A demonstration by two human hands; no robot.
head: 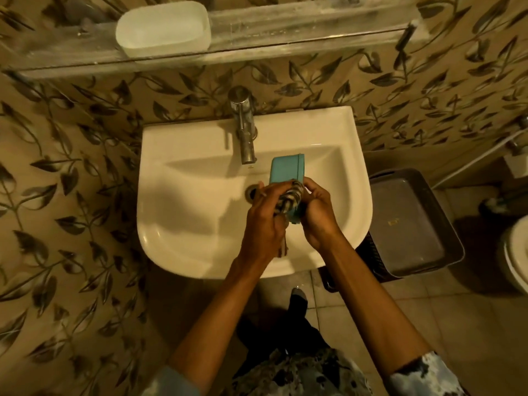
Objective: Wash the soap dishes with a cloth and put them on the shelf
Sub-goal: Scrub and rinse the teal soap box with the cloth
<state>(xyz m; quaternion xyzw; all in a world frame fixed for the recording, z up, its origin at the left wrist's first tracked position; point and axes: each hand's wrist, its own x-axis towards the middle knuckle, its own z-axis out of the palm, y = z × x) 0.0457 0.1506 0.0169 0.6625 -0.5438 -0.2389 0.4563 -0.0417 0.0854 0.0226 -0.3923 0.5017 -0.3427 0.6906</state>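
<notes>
Over the white sink (pixel 177 195) I hold a teal soap dish (pixel 285 171), its far end reaching up beside the tap spout. My right hand (pixel 318 212) grips the dish's near end from the right. My left hand (pixel 263 221) presses a checked dark-and-white cloth (pixel 290 197) against the dish; a loose end of the cloth hangs below my palm. A white soap dish (pixel 163 30) stands on the glass shelf (pixel 300 32) above the sink, left of its middle.
A chrome tap (pixel 243 124) rises at the back of the sink, with the drain (pixel 251 192) just left of my hands. A dark plastic bin with a grey lid (pixel 408 224) stands to the right of the sink, and a toilet edge (pixel 514 252) shows at far right.
</notes>
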